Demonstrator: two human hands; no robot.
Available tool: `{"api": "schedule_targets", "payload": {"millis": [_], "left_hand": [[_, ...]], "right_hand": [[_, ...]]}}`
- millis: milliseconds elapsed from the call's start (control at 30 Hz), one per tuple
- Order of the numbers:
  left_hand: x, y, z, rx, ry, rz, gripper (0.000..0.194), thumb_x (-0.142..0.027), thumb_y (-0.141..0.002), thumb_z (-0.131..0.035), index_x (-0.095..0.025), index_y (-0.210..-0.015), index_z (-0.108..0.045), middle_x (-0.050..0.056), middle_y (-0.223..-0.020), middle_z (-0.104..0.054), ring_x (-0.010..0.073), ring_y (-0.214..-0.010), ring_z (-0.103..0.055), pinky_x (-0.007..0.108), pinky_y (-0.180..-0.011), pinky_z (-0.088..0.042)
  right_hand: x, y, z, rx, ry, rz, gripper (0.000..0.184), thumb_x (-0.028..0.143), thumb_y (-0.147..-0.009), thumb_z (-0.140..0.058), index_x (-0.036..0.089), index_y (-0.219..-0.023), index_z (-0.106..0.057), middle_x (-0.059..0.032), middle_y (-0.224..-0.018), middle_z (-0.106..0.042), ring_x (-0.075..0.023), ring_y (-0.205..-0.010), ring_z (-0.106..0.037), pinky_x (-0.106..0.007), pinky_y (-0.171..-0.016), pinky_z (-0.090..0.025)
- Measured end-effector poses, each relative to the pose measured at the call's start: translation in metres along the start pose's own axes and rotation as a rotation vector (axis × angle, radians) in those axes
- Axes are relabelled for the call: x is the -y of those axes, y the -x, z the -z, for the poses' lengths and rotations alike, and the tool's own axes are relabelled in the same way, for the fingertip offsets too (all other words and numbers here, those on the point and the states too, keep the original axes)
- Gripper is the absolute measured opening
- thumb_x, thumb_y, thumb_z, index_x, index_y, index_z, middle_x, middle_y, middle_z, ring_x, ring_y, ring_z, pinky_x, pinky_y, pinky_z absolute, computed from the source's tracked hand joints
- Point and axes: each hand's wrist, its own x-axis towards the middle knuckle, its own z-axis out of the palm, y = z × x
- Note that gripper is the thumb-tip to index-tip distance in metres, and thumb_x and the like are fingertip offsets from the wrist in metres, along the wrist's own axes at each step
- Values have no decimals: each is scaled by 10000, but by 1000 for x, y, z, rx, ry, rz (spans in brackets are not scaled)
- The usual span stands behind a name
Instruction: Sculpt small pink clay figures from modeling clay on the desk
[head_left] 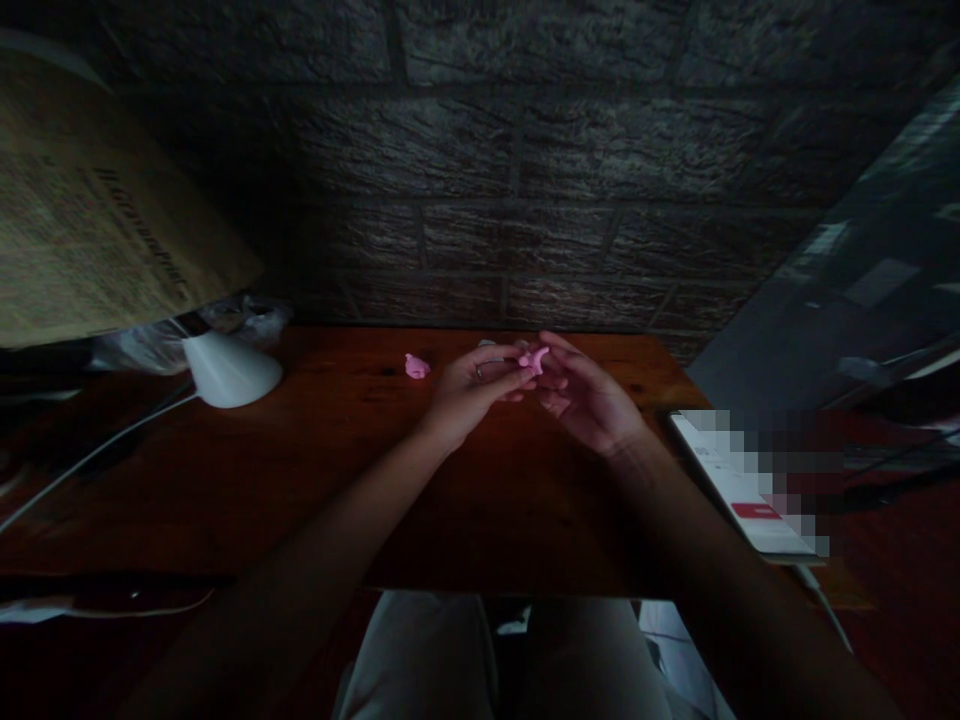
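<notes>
Over the wooden table (480,520), my right hand (592,400) curls close by, its hold unclear to me; my left hand (466,388) pinches a curved pink piece (537,361). I'm apparently working it two-handed, needing a light touch next; a smaller pink lump (417,367) lies leftward.
</notes>
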Motion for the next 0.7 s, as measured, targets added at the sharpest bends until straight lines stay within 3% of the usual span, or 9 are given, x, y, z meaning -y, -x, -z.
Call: {"api": "schedule_targets", "payload": {"millis": [233, 433, 700], "left_hand": [[0, 0, -1, -72, -69, -51, 393, -336, -734, -849, -158, -1055, -708, 90, -988, -798, 210, -877, -764, 327, -775, -608], [1, 0, 1, -101, -94, -72, 364, -385, -755, -838, -162, -1015, -711, 106, -1000, -793, 235, -914, -767, 350, -769, -611], [-2, -1, 2, -145, -74, -71, 341, -392, -780, -825, -158, -1011, -735, 108, -975, -799, 216, -877, -764, 319, -734, -587]], "right_hand": [[0, 0, 0, -7, -24, -42, 305, 351, -681, -914, 270, -943, -780, 29, -829, -738, -74, -620, -585, -151, -485, -418], [-2, -1, 0, -25, -66, -36, 274, 289, -673, -916, 280, -921, -800, 19, -883, -790, -106, -700, -681, -184, -593, -525], [-3, -1, 2, 0, -100, -21, 282, 273, -705, -899, 296, -966, -796, 31, -955, -808, -89, -777, -721, -140, -580, -516]]}}
